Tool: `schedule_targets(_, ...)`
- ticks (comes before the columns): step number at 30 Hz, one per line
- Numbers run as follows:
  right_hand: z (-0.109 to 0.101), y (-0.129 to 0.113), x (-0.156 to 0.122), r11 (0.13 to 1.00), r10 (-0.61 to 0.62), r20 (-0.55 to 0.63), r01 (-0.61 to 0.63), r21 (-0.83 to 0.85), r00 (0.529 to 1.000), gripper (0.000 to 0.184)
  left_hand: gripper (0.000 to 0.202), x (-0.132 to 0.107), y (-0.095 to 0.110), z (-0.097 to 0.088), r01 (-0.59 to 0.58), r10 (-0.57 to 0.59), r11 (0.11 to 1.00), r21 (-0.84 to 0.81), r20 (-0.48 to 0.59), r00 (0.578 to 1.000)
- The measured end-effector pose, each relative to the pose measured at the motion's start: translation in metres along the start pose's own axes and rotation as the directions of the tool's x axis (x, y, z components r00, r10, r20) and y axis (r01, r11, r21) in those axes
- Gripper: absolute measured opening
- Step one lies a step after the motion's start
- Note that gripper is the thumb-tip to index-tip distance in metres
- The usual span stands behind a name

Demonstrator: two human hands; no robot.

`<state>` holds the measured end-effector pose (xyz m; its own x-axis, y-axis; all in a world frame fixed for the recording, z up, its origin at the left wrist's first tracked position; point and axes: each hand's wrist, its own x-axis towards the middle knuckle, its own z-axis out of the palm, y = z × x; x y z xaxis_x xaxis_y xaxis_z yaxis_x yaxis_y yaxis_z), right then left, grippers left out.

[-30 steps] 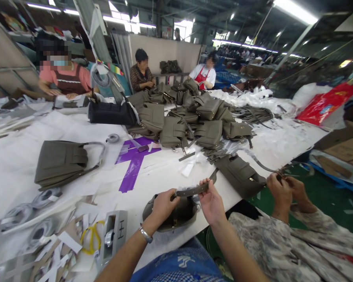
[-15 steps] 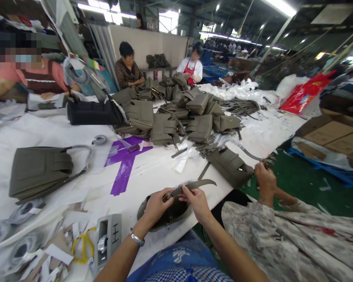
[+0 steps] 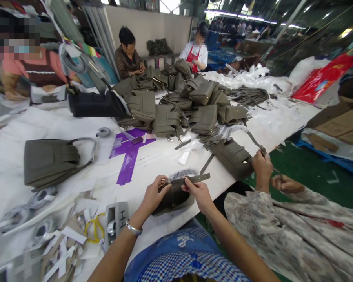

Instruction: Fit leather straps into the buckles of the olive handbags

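Between my two hands runs an olive-green strap [image 3: 201, 177] with small holes along its free end. My left hand [image 3: 156, 195] pinches it on the left, near the bag's top. Farther right, my right hand [image 3: 197, 192] grips the same strap between thumb and fingers, its end sticking out beyond. Under both hands an olive handbag [image 3: 173, 199] rests at the table's front edge, partly hidden by my fingers. Clear plastic wrap [image 3: 184, 172] lies just behind the strap.
Several olive bags [image 3: 167, 119] are heaped mid-table. One olive bag [image 3: 48, 162] lies left, near yellow scissors [image 3: 94, 231] and a grey tape dispenser [image 3: 116, 221]. At right, a co-worker's hands [image 3: 261, 168] hold a strap of another bag [image 3: 232, 158]. Purple tape [image 3: 128, 164] marks the table.
The strap's free end, curved upward before, now lies straighter and lower. My hands keep their hold on it. The co-worker's second hand has come into clearer view, and the whole view has shifted slightly.
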<state>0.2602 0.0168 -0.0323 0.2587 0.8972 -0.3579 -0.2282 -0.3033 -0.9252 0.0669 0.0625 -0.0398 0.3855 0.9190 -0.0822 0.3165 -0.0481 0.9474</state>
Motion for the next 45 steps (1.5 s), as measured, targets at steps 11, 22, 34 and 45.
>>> schedule_targets(11,0.024,0.001,-0.007,0.934,-0.164,0.120,0.193,-0.301,0.979,0.027,0.022,-0.008,-0.001,-0.003,0.057,-0.062,0.969,-0.239,-0.015,0.998)
schedule_targets(22,0.027,0.005,-0.008,0.922,-0.183,0.101,0.206,-0.329,0.978,0.035,0.025,-0.003,-0.005,-0.001,0.074,-0.085,0.970,-0.233,-0.035,0.996)
schedule_targets(34,0.032,-0.007,-0.012,0.791,-0.305,0.157,0.342,-0.507,0.939,0.026,0.024,0.003,-0.010,-0.002,0.040,-0.045,0.989,-0.144,-0.037,0.998)
schedule_targets(45,0.031,-0.016,-0.014,0.586,-0.476,0.345,0.584,-0.562,0.809,0.024,0.017,0.001,-0.003,0.002,0.074,-0.069,0.996,0.059,-0.072,0.995)
